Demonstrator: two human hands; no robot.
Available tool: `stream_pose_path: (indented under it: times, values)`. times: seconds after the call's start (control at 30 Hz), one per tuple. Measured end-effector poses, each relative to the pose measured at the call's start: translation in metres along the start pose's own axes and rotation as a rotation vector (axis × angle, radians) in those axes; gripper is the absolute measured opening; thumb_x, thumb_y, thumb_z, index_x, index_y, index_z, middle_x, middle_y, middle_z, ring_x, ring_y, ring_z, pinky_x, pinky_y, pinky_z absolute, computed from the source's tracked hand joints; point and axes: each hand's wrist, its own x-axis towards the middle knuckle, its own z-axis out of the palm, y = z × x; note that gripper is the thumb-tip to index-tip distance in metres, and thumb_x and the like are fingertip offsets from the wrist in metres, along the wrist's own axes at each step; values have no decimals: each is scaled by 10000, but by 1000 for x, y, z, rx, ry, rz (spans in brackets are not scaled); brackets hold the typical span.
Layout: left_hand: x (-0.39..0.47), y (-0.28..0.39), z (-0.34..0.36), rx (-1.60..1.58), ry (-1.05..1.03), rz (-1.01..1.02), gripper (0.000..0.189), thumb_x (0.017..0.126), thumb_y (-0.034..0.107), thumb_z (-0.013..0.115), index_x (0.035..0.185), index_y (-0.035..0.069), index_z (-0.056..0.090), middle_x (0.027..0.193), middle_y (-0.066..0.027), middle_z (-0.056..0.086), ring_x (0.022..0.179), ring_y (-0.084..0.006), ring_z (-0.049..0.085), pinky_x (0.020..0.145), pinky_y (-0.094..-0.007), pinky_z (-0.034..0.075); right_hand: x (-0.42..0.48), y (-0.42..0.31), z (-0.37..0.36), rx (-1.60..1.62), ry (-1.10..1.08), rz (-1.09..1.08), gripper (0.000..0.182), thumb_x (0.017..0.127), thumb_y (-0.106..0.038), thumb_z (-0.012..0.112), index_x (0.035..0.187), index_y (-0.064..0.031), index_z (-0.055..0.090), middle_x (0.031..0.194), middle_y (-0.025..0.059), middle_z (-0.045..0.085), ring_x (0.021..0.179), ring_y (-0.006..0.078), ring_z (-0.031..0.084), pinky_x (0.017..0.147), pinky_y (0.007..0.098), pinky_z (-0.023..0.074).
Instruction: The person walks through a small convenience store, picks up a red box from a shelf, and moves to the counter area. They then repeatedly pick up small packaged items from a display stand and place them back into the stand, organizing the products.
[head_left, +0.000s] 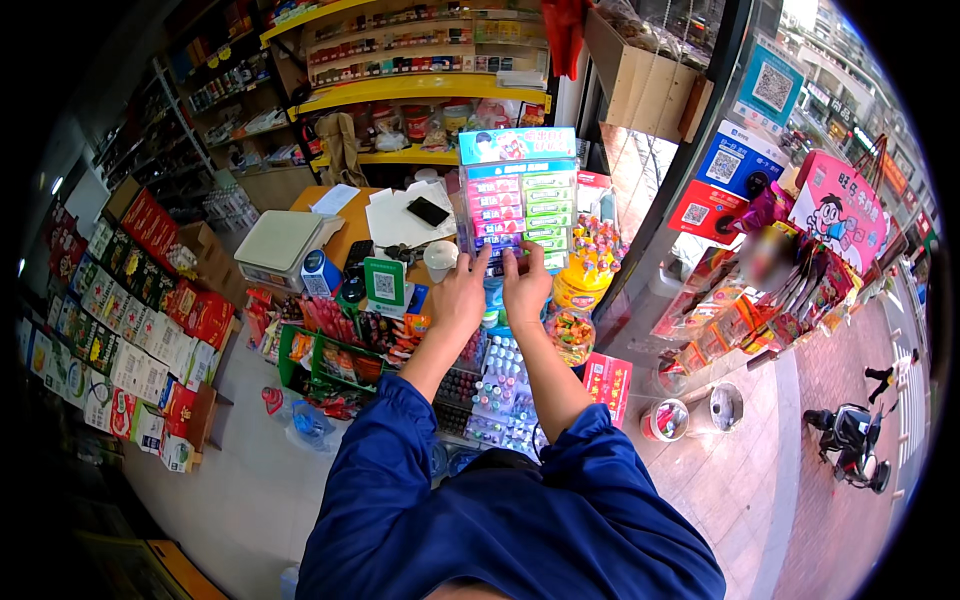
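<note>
Both my hands reach forward to the lower rows of a chewing gum display rack (517, 199) with a light blue header. My left hand (463, 289) has its fingertips on a dark blue gum pack (498, 244) in the left column. My right hand (527, 281) touches the bottom rows where the two columns meet; green packs (547, 208) stand above it. Whether either hand grips a pack cannot be told. Pink packs (493, 199) fill the upper left column. Right of the rack are lollipops (596, 244) in a yellow tub (581, 279).
On the wooden counter (306, 201) lie a weighing scale (279, 244), a black phone (428, 211) and a payment code stand (385, 281). Green candy baskets (289, 352) and a tray of small bottles (501, 382) are nearer me. Snack packets (750, 300) hang at the right.
</note>
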Motion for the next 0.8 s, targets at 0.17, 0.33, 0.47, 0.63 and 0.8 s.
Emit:
stream_pose_path:
  times: [0.17, 0.33, 0.47, 0.63, 0.8]
  values:
    - [-1, 1, 1, 40, 12, 20, 600, 821, 56, 528, 1398, 140, 390, 1015, -133, 508, 791, -298, 625, 600, -405, 541, 14, -6, -13, -132, -106, -51, 162, 856, -174, 671, 931, -40, 618, 568, 114, 571, 482, 190, 521, 488, 332, 414]
    - [7, 6, -2, 95, -6, 9, 625, 821, 51, 534, 1415, 131, 359, 1015, -148, 493, 787, -291, 627, 592, -397, 542, 25, -10, -22, -233, -175, -130, 131, 853, -210, 636, 891, -85, 633, 671, 143, 630, 593, 347, 610, 538, 431, 465]
    - [16, 6, 3, 138, -12, -25, 650, 815, 46, 542, 1426, 132, 337, 1011, -153, 486, 767, -286, 628, 589, -385, 543, 20, -6, -25, -270, -156, -278, 120, 839, -198, 647, 907, -99, 645, 693, 145, 639, 599, 344, 616, 539, 428, 471]
    - [16, -2, 9, 139, -3, -32, 701, 810, 41, 545, 1453, 147, 287, 1019, -160, 475, 753, -293, 627, 587, -384, 544, 21, -6, -21, -349, -169, -334, 123, 834, -206, 647, 912, -111, 636, 712, 144, 646, 608, 340, 623, 544, 431, 480]
    - [2, -2, 2, 83, -32, 15, 741, 806, 23, 532, 1474, 176, 248, 1070, -174, 463, 794, -320, 623, 607, -398, 547, 22, -6, -14, -365, -157, -215, 108, 844, -201, 630, 876, -98, 620, 716, 147, 647, 615, 339, 627, 549, 433, 481]
